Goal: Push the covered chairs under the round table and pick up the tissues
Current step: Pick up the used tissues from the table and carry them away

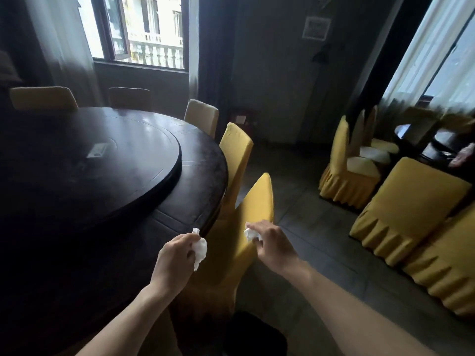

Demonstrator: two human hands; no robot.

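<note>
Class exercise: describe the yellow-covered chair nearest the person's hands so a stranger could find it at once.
Start at the big dark round table and follow its near right rim. Two yellow-covered chairs stand there; take the nearest chair, just beyond the right hand that holds a tissue. Its backrest appears edge-on, unlike the farther chair.

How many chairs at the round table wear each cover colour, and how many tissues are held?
Yellow-covered chairs at the round table: 2, the nearer chair and the farther chair.
Pale-covered chairs: 3, at.
Tissues: 2, one in the left hand, one in the right hand.
Total: 7.
</note>
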